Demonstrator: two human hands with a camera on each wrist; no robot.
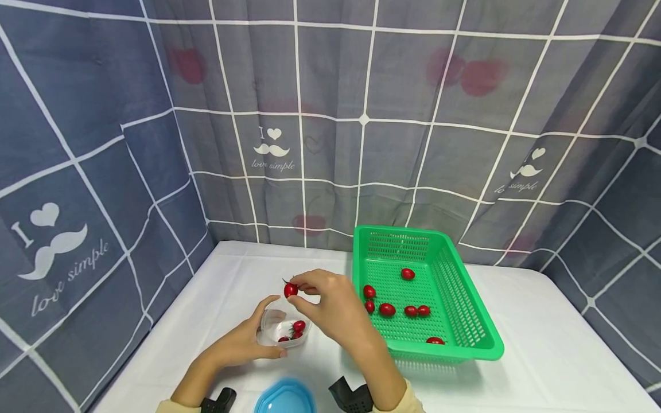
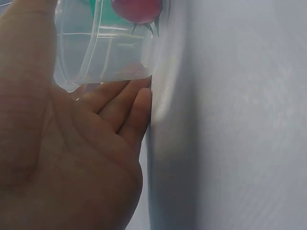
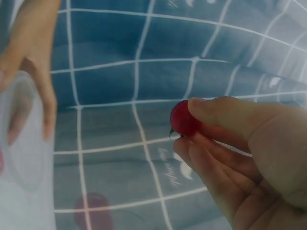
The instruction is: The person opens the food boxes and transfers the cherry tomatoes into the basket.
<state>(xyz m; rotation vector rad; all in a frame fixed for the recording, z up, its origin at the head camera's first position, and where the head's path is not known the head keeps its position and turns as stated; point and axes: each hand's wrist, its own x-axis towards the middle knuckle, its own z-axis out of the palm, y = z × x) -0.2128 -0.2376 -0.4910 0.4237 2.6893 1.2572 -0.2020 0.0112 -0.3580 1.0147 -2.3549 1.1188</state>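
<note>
Between thumb and fingertips, my right hand (image 1: 335, 307) pinches a red cherry tomato (image 1: 291, 289) with a bit of green stem. It is held up over the clear plastic container (image 1: 296, 343), and the right wrist view shows the same cherry tomato (image 3: 184, 119) clearly. My left hand (image 1: 234, 345) grips the container by its sides, thumb on one side and fingers on the other. Inside lie several cherry tomatoes (image 1: 298, 326). Seen from the left wrist, the container wall (image 2: 115, 60) stands close to the white tabletop, its far side hidden.
To the right stands a green perforated basket (image 1: 477, 321) with several loose cherry tomatoes (image 1: 387, 310) on its floor. A blue lid (image 1: 285, 397) lies at the front edge of the white-covered table (image 1: 527, 332). Grey checked curtains (image 1: 330, 149) surround the table's back and sides.
</note>
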